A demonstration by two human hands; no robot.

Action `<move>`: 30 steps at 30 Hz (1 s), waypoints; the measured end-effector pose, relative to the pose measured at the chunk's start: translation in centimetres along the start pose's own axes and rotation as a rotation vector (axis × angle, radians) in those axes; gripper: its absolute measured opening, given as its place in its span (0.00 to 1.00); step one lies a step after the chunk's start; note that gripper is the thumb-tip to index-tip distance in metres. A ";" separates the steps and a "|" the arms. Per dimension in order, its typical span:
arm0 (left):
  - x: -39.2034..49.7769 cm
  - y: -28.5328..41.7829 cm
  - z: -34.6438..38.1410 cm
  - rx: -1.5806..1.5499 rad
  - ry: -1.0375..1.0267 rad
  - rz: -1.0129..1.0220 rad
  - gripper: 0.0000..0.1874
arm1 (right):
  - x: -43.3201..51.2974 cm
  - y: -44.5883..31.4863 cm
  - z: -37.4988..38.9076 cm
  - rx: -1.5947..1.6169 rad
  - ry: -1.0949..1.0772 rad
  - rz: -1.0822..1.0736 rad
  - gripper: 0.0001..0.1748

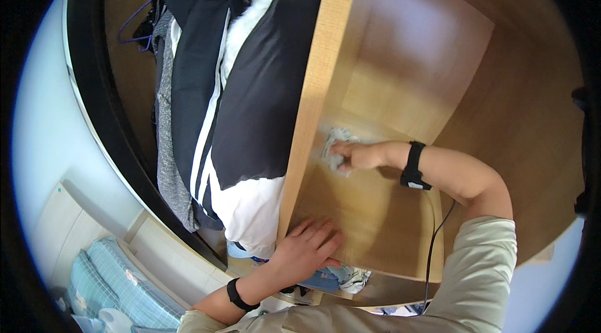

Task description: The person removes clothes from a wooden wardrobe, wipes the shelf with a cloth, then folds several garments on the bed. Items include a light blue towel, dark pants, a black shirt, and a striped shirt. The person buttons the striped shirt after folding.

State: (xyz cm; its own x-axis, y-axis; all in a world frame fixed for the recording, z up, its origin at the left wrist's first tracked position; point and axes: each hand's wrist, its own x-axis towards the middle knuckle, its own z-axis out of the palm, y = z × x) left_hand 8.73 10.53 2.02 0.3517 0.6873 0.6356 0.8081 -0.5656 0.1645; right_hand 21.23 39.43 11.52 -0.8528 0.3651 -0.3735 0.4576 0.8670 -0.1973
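Observation:
My right hand [359,155] holds a crumpled pale grey cloth [336,147] against the inside of a wooden wardrobe compartment, close to the upright divider panel [312,93]. The hand and cloth look slightly blurred. Lower down, my left hand [313,244] rests with spread fingers on the front end of the divider and the compartment's wooden surface [357,220]. It holds nothing that I can see. Each wrist wears a black band.
Left of the divider hang dark garments [263,98], white ones [249,206] and a grey one [166,145], beside a purple hanger [136,39]. Folded clothes [338,278] lie below the compartment. A black cable [431,248] runs by my right arm. Blue checked bedding [127,281] is at lower left.

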 end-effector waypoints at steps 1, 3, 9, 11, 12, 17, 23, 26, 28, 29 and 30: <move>-0.1 0.2 -0.1 -0.035 0.033 -0.033 0.27 | -1.3 -2.0 1.0 -0.009 0.016 -0.026 0.40; -0.5 0.4 -0.2 -0.102 0.073 -0.047 0.22 | -3.8 -5.7 2.4 -0.006 -0.011 -0.089 0.35; -1.7 -0.8 -0.6 -0.282 0.049 0.039 0.15 | -7.2 -8.6 4.1 0.050 -0.014 -0.170 0.27; -1.9 -1.0 -0.6 -0.307 0.051 0.055 0.18 | -4.7 -5.0 2.8 0.323 -0.009 -0.098 0.26; -1.9 -1.0 -0.6 -0.325 0.053 0.038 0.17 | -3.4 -2.6 2.1 0.277 0.027 0.039 0.26; -1.9 -0.8 -0.9 -0.395 0.037 -0.053 0.09 | 5.5 8.2 -1.8 0.151 0.217 0.446 0.27; -2.2 -1.0 -0.2 -0.327 0.110 -0.054 0.11 | 6.3 6.2 -0.7 0.174 0.249 0.347 0.19; -2.1 -1.0 0.7 -0.327 0.214 -0.046 0.13 | 2.2 0.3 1.5 0.009 0.191 0.087 0.20; -2.2 -0.9 0.6 -0.360 0.244 -0.051 0.16 | -0.8 -5.1 3.8 0.020 0.231 -0.002 0.23; -2.4 -0.6 0.4 -0.321 0.316 -0.003 0.16 | -2.3 -8.0 4.9 -0.011 0.252 0.022 0.26; -2.8 -0.4 -0.1 -0.281 0.357 0.034 0.17 | -3.8 -10.9 6.0 -0.039 0.253 0.072 0.29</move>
State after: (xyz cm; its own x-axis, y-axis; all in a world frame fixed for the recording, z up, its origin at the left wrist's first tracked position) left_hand 7.31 8.75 0.25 0.1513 0.4939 0.8563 0.6223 -0.7207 0.3057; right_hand 21.01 26.57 9.68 -0.8563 0.4955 -0.1460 0.5138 0.8463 -0.1409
